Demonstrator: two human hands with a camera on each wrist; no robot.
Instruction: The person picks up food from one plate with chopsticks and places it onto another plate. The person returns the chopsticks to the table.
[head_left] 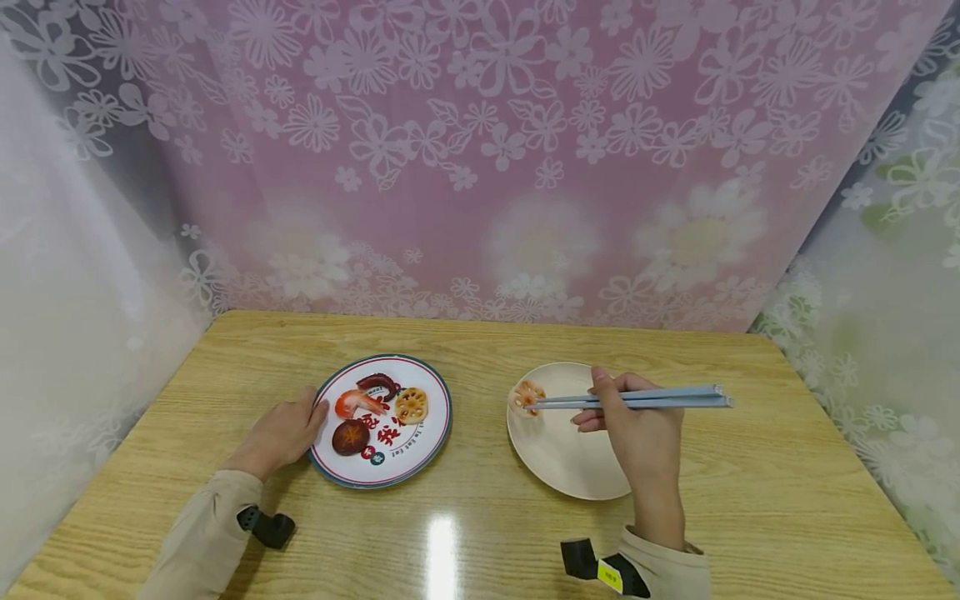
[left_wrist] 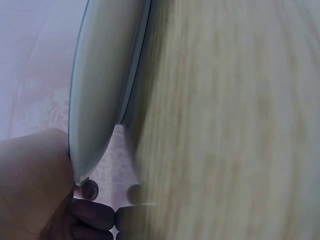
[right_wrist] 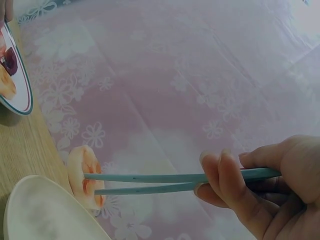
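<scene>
My right hand (head_left: 641, 425) holds a pair of light blue chopsticks (right_wrist: 150, 178), which point left. At their tips is a pale, reddish-marked slice like lotus root (right_wrist: 84, 176), over the left edge of a cream plate (head_left: 573, 462). At the left, my left hand (head_left: 281, 429) grips the rim of a white plate with a blue-green edge (head_left: 420, 446), thumb above and fingers below in the left wrist view. A shrimp (head_left: 360, 403), a mushroom cap (head_left: 350, 437), a lotus root slice (head_left: 411, 406) and a dark red curled piece (head_left: 378, 384) lie on that plate.
Both plates are on a wood-grain table (head_left: 480, 542). Pink floral cloth (head_left: 465, 167) hangs behind its far edge, with whitish cloth (head_left: 900, 333) at the sides. A black wrist device (head_left: 266, 527) sits on each sleeve.
</scene>
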